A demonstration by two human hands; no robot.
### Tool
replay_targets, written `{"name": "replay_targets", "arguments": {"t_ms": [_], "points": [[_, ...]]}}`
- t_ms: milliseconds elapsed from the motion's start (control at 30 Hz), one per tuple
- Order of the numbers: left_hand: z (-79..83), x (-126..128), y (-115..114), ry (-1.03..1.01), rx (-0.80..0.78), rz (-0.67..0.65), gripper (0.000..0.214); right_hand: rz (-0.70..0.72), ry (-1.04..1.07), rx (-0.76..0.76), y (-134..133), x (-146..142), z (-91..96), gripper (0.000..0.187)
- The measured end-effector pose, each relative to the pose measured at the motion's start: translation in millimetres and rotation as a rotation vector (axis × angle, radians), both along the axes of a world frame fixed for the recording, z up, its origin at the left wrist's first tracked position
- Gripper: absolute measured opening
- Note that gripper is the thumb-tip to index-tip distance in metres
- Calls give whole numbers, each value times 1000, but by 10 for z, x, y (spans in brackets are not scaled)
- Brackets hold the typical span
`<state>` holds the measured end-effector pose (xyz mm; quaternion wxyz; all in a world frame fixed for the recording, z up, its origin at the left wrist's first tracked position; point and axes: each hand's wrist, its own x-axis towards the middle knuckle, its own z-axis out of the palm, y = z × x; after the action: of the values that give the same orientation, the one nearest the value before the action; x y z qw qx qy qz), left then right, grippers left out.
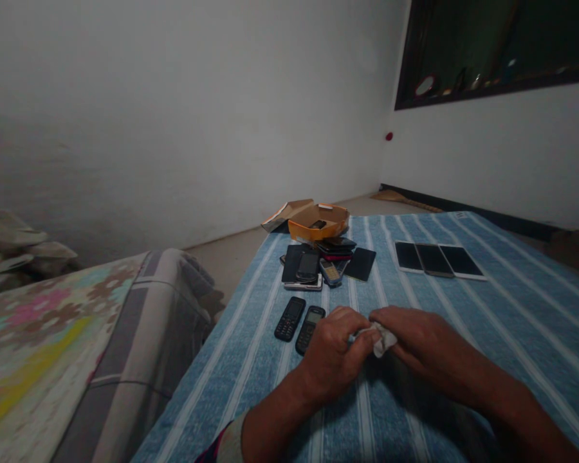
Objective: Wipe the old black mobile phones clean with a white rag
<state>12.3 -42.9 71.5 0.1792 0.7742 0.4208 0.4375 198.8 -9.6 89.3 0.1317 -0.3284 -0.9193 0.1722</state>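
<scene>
My left hand (336,344) and my right hand (417,334) meet above the striped blue cloth. A crumpled white wipe or tissue (382,339) shows between them, with the fingers of my right hand closed round it. My left hand is closed too, thumb pointing to the right. A small pale edge shows by its fingertips, but what it grips is mostly hidden. Close by on the left lie two black keypad phones, one farther left (290,318) and one (311,328) partly covered by my left hand.
Past the hands lie a pile of phones (309,265), a dark flat phone (361,264) and an open orange box (318,222). Three large smartphones (434,259) lie side by side at right. A blanket-covered surface (120,321) stands at left, across a gap.
</scene>
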Motion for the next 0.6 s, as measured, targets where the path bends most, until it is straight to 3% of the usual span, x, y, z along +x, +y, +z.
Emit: {"name": "replay_targets", "arguments": {"t_ms": [367, 600], "points": [[-86, 99, -22, -66, 332, -2, 16, 53, 50, -10, -18, -3, 2, 20], [-48, 79, -23, -123, 116, 102, 18, 36, 31, 6, -16, -11, -9, 15]]}}
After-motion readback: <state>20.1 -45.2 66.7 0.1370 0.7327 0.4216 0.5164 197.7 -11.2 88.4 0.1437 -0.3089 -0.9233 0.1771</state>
